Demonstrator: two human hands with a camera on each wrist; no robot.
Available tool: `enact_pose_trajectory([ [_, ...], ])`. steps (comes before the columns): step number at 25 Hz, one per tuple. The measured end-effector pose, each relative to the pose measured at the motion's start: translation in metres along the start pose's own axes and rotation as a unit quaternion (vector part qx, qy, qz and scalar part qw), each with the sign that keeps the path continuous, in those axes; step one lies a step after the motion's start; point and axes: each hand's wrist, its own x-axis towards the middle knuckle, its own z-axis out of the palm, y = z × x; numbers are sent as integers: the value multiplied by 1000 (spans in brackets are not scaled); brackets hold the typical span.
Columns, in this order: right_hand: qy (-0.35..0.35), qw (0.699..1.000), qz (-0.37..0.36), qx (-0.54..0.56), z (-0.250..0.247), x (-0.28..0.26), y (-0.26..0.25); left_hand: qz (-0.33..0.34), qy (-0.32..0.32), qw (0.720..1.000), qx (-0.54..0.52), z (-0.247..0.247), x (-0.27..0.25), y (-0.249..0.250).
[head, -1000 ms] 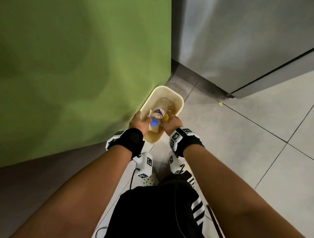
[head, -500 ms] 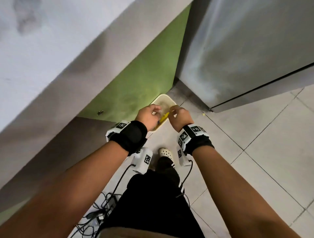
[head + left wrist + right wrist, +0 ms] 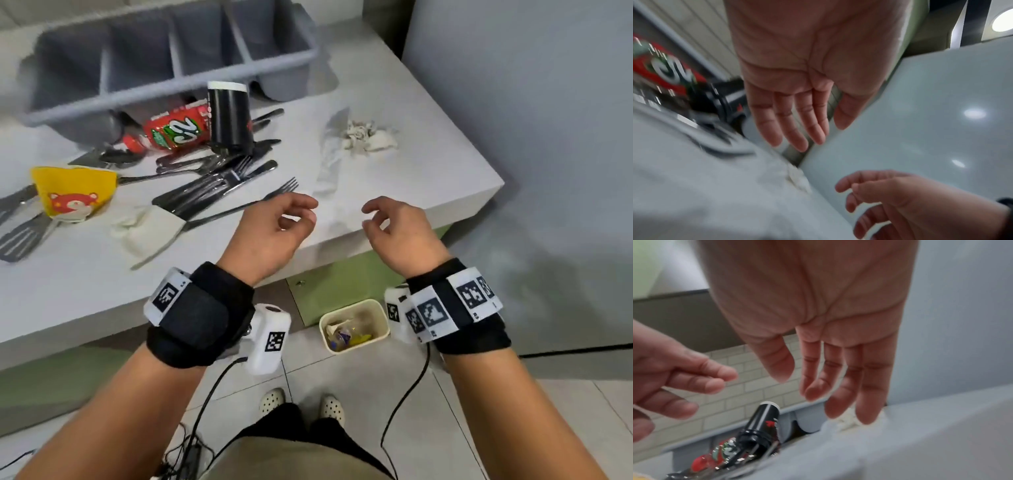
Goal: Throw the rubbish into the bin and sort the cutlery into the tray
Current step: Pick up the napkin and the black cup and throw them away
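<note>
Both hands hover empty over the counter's front edge, fingers relaxed: left hand [image 3: 291, 214], right hand [image 3: 376, 214]. The cream bin [image 3: 354, 325] stands on the floor below them, holding a bottle and wrappers. A grey divided cutlery tray [image 3: 171, 58] sits at the back of the counter. In front of it lie a red bottle [image 3: 174, 132], an upturned black cup [image 3: 229, 116], a heap of forks and knives [image 3: 219, 178], a yellow packet [image 3: 73, 192], a white napkin [image 3: 147, 229], crumpled tissue [image 3: 368, 135] and clear plastic wrap [image 3: 329, 161]. The wrist views show open palms [image 3: 797, 97] [image 3: 828, 353].
Black spatulas [image 3: 20, 233] lie at the counter's left end. A grey wall or cabinet [image 3: 531, 102] stands right of the counter. Cables [image 3: 404, 394] trail on the tiled floor by my shoes [image 3: 301, 402]. The counter corner [image 3: 493, 192] juts out at the right.
I have stood up from the bin. Both hands let go of the bottle and wrapper there and rose empty to the counter's front edge.
</note>
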Motion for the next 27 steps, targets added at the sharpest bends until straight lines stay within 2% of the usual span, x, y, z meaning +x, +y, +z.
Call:
enact_pose_trajectory([
  [4, -2, 997, -72, 9, 23, 33, -55, -38, 147, 988, 13, -77, -3, -15],
  [6, -11, 996, -94, 2, 39, 49, -82, -62, 180, 978, 86, -109, -5, -30],
  [8, -14, 994, -106, -8, 54, 67, -107, -73, 157, 967, 187, -133, -4, -48],
  [10, -7, 995, -101, -18, 73, 90, -130, -97, 109, 960, 239, -155, 0, -68],
  [14, 38, 998, -38, -36, 106, 138, -164, -164, -7, 939, 301, -182, 15, -107],
  [18, 107, 993, 32, -22, 126, 175, -180, -179, -75, 920, 339, -191, 31, -126],
  [20, 115, 991, 72, 10, 135, 187, -184, -168, -86, 916, 353, -197, 36, -131],
  [22, 117, 988, 93, 42, 142, 195, -184, -159, -84, 924, 336, -201, 40, -134],
  [27, 136, 984, 90, 78, 148, 199, -184, -148, -85, 932, 319, -210, 45, -137],
])
